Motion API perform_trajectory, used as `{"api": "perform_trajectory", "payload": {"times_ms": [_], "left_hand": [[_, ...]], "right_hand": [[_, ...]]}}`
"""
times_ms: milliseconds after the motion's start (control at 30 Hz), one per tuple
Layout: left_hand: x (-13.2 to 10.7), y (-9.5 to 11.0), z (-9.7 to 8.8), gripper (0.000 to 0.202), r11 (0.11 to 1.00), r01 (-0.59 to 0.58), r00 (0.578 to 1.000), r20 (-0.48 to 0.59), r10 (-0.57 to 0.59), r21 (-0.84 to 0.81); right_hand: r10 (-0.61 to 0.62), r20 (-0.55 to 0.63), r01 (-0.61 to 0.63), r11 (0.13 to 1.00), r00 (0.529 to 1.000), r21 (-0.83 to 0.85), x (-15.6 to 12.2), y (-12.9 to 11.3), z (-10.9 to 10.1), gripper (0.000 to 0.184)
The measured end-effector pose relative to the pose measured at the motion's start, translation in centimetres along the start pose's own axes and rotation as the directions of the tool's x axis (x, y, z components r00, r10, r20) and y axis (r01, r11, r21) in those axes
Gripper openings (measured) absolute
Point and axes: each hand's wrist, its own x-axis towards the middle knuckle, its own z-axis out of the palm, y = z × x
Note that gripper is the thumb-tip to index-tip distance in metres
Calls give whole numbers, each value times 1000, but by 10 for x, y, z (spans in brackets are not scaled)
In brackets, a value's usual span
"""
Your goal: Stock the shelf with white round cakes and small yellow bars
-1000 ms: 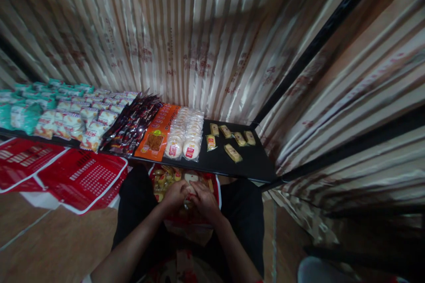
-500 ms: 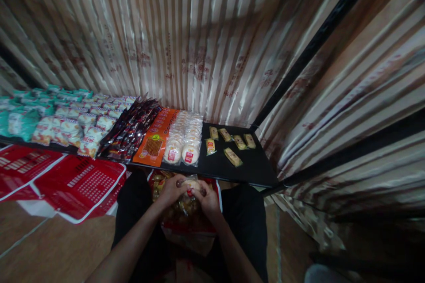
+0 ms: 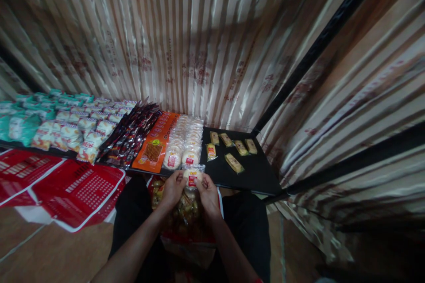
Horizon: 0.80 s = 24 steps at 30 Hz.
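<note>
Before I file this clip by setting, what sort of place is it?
Probably a small shop or storeroom, but I can't tell which: a black shelf bears teal packets and white packets grouped by kind, plus rows of wrapped round crackers.

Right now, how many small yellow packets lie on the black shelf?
6: four packets across the back, one packet in front at left, one packet farthest forward. None looks hidden.

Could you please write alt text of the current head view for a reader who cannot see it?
Two bare hands hold a clear plastic packet with a round white snack and red label, over a red, white-edged bag of shiny wrapped pieces. Ahead, a black shelf carries rows of packaged snacks, with six oblong yellow packets at its right end.
</note>
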Motion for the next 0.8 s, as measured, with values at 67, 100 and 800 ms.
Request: {"api": "perform_trajectory", "payload": {"times_ms": [67,100,800], "left_hand": [[4,1,1,14,999,-15,1000,-19,16,31],[7,1,2,15,998,-27,999,-27,28,52],[23,-12,10,34,798,-292,921,-70,383,528]], "right_hand": [[-74,-46,65,981,996,-184,4,-3,-3,32],[-118,-63,95,954,991,-285,6,-4,-5,31],[-283,-66,165,716,957,-678,31,0,3,39]]}}
